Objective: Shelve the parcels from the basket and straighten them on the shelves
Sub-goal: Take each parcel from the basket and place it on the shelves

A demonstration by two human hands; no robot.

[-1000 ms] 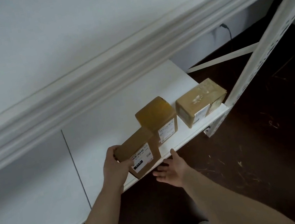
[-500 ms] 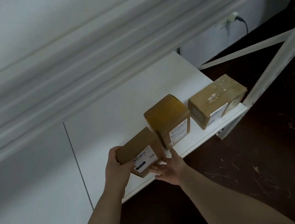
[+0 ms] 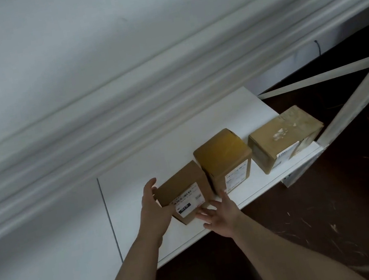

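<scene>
A small brown parcel (image 3: 181,184) with a white label stands on the white lower shelf (image 3: 156,154), close beside a taller yellow-brown parcel (image 3: 222,152). A third, tan parcel (image 3: 281,135) sits at the shelf's right end. My left hand (image 3: 152,207) holds the small parcel by its left side, thumb on the front face. My right hand (image 3: 218,212) has its fingers spread and straight, touching the parcel's lower front right corner. No basket is in view.
The thick front edge of the upper shelf (image 3: 168,81) hangs above and across the view. A white slanting rack post (image 3: 356,99) stands at the right end. Dark floor (image 3: 339,211) lies below. A seam (image 3: 109,217) splits the shelf boards.
The small parcel went from the shelf's front edge further in, and now stands beside the middle parcel. My right hand rose from below the edge to touch its front.
</scene>
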